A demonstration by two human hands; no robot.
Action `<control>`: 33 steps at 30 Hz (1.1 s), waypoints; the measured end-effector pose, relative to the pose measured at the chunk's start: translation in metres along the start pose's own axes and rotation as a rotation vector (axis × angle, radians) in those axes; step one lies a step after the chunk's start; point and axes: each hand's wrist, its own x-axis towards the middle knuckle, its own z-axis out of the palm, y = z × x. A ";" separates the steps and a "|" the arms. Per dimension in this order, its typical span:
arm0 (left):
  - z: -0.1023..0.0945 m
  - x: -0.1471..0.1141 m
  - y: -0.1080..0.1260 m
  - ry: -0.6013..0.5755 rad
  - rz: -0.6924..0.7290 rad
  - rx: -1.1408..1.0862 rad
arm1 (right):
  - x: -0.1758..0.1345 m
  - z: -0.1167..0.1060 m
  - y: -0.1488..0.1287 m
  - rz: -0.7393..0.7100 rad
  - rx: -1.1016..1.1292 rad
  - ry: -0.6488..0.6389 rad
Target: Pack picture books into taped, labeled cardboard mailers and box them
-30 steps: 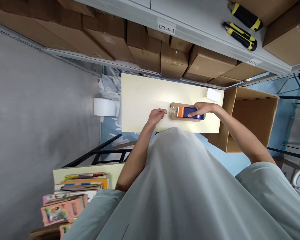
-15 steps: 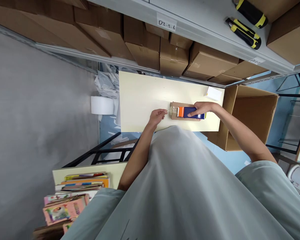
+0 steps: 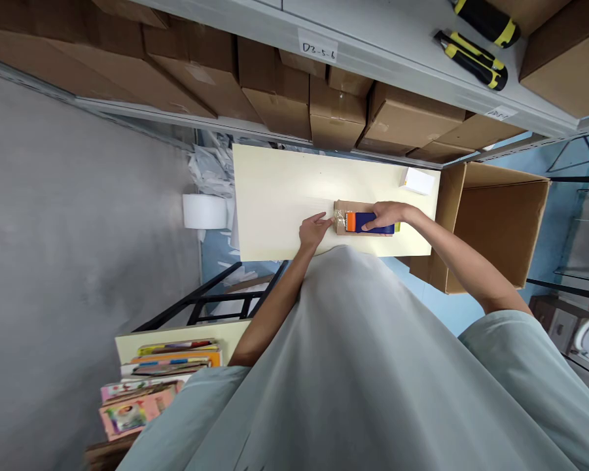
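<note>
A small flat cardboard box (image 3: 360, 205) lies on the cream tabletop in front of me. My right hand (image 3: 389, 213) is wrapped round a dark blue tape dispenser (image 3: 380, 226) with an orange front end, held over the box. Clear tape (image 3: 341, 219) shows at the box's left end, in front of the dispenser. My left hand (image 3: 315, 230) is at that end, fingers stretched out and apart, fingertips at the tape and the box edge. Whether they press on the tape is too small to tell.
A white box (image 3: 418, 182) sits at the table's far right corner. Beside the table stands a large open carton (image 3: 500, 229). Overhead, a shelf holds cardboard boxes (image 3: 338, 118) and yellow-black utility knives (image 3: 474, 60). A white roll (image 3: 205, 211) is at left, books (image 3: 142, 405) lower left.
My left hand has opened from a pinch and moved right, to the box's left end. The dispenser and my right hand have shifted slightly left.
</note>
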 end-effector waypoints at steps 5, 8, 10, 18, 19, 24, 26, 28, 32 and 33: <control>0.008 -0.027 -0.009 0.003 0.282 0.046 | -0.001 0.002 0.002 -0.007 -0.004 0.014; 0.013 -0.040 -0.009 -0.239 0.460 0.133 | -0.004 0.002 0.003 -0.019 0.026 0.025; 0.014 -0.039 -0.005 -0.326 0.531 0.268 | -0.006 0.002 0.004 -0.036 0.037 0.036; 0.023 -0.010 0.029 -0.276 0.718 0.787 | -0.008 0.006 0.009 -0.006 0.049 0.068; 0.024 -0.012 0.032 -0.251 0.718 0.827 | -0.007 0.006 0.010 0.001 0.046 0.075; 0.032 -0.026 0.036 -0.168 0.682 0.901 | -0.009 0.007 0.007 -0.014 0.016 0.080; 0.035 -0.027 0.036 -0.155 0.624 0.898 | -0.012 0.008 0.008 -0.040 0.041 0.065; 0.037 -0.026 0.036 -0.153 0.563 0.898 | -0.015 0.011 0.014 -0.068 0.098 0.030; 0.040 -0.025 0.036 -0.142 0.494 0.919 | -0.023 0.016 0.041 -0.092 0.218 -0.033; 0.040 -0.026 0.037 -0.138 0.485 0.924 | -0.026 0.017 0.050 -0.091 0.247 -0.039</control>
